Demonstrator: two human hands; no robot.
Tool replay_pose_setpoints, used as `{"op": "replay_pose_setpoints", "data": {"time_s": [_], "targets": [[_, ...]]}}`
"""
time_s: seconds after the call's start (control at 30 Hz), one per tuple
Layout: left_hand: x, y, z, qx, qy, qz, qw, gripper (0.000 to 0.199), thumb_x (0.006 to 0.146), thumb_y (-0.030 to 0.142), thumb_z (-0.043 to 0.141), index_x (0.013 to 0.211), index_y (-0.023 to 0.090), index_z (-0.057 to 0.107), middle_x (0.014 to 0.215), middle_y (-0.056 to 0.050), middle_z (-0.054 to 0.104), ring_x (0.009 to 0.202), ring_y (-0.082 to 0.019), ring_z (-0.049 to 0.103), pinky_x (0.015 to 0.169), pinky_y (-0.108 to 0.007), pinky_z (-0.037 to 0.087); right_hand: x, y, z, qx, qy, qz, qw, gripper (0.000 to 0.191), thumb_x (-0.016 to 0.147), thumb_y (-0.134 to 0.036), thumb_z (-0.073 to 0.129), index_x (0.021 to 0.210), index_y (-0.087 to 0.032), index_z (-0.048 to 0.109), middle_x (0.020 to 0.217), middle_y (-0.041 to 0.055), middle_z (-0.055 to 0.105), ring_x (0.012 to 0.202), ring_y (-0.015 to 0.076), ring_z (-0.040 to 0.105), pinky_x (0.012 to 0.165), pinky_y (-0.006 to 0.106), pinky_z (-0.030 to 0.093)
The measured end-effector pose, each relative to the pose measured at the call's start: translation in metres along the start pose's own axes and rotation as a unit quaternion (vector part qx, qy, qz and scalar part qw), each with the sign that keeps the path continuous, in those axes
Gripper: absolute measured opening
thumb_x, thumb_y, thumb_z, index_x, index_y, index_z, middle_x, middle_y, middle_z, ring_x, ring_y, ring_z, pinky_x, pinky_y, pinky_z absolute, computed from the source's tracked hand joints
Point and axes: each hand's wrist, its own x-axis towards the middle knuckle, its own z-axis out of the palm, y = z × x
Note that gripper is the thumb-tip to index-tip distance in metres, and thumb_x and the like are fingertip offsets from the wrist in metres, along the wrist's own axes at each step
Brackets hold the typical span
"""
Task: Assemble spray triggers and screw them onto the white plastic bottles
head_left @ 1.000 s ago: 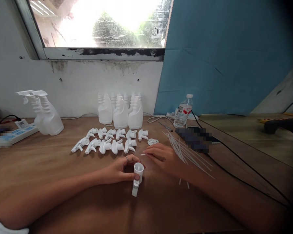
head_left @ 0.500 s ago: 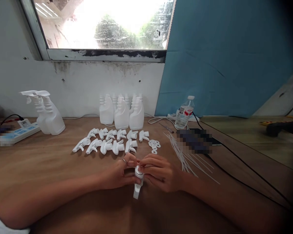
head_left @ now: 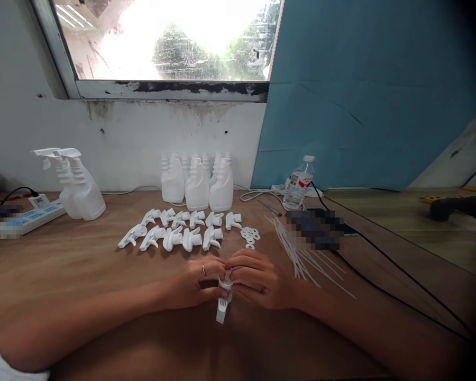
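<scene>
Two spray bottles (head_left: pixel 88 196) stand at frame left; lower centre, the left hand (head_left: pixel 200 279) clamps a white spray head (head_left: pixel 221 308), the right hand (head_left: pixel 259 280) touching its top, grip unclear; thin tubes (head_left: pixel 296 259) lie right of centre

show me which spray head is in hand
The spray head nearest the camera, gripped by the left hand with the right hand at it. Other loose ones lie in two rows on the table; two sit on bottles.

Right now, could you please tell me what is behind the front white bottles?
Behind the front white bottles, necks of other bottles show, with the wall beyond. Their bodies are mostly covered, so I cannot count them surely.
</scene>
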Motion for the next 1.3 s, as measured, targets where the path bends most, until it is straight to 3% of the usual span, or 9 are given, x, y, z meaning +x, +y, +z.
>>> {"op": "replay_pose_setpoints", "data": {"time_s": [0.17,0.47,0.67,0.87,1.1,1.3], "targets": [[0.001,0.002,-0.003,0.049,-0.019,0.03,0.998,0.01,0.089,0.029,0.057,0.087,0.019,0.059,0.095,-0.008,0.067,0.106,-0.02,0.06,0.096,-0.032,0.047,0.0,0.0,0.001,0.029,-0.031,0.045,0.998,0.011,0.087,-0.018,0.06,0.097,-0.016,0.062,0.106,0.0115,0.061,0.1,0.019,0.054,0.088,0.036,0.049],[-0.002,-0.003,-0.001,0.089,-0.013,0.074,0.993,0.015,0.09,0.028,0.056,0.099,0.016,0.059,0.101,-0.008,0.067,0.107,-0.019,0.061,0.095,-0.03,0.048,-0.001,-0.001,0.001,0.044,-0.05,0.045,0.997,0.008,0.089,-0.015,0.057,0.096,-0.015,0.06,0.108,0.0122,0.058,0.098,0.0169,0.054,0.086,0.033,0.048],[-0.002,-0.005,0.001,0.091,-0.01,0.068,0.993,0.015,0.09,0.028,0.056,0.096,0.015,0.058,0.098,-0.009,0.066,0.1,-0.019,0.061,0.09,-0.029,0.049,0.003,-0.004,0.0,0.021,-0.051,0.032,0.998,0.01,0.088,-0.013,0.056,0.097,-0.015,0.058,0.105,0.0115,0.059,0.097,0.0171,0.054,0.086,0.033,0.048],[0.005,0.001,-0.002,0.095,-0.011,0.118,0.988,0.012,0.091,0.025,0.052,0.086,0.014,0.056,0.086,-0.008,0.064,0.09,-0.017,0.062,0.091,-0.032,0.049,0.004,-0.006,-0.001,-0.006,-0.051,0.034,0.998,0.014,0.088,-0.014,0.055,0.102,-0.014,0.057,0.106,0.0117,0.058,0.099,0.0182,0.053,0.087,0.035,0.047],[0.001,-0.002,-0.002,0.104,0.012,0.13,0.986,0.011,0.091,0.022,0.053,0.085,0.014,0.055,0.085,-0.009,0.064,0.091,-0.018,0.061,0.087,-0.031,0.05,0.007,-0.014,-0.003,-0.138,-0.119,0.049,0.982,0.023,0.091,-0.021,0.047,0.11,-0.011,0.055,0.123,0.0161,0.054,0.115,0.0257,0.047,0.09,0.043,0.044],[0.0,-0.004,-0.003,0.101,0.032,0.145,0.984,0.013,0.09,0.021,0.056,0.079,0.013,0.054,0.078,-0.007,0.061,0.082,-0.016,0.057,0.078,-0.028,0.051,0.011,-0.018,-0.002,-0.086,-0.134,0.063,0.985,0.023,0.092,-0.016,0.044,0.112,-0.009,0.052,0.125,0.0168,0.052,0.119,0.023,0.045,0.098,0.039,0.043]]}}
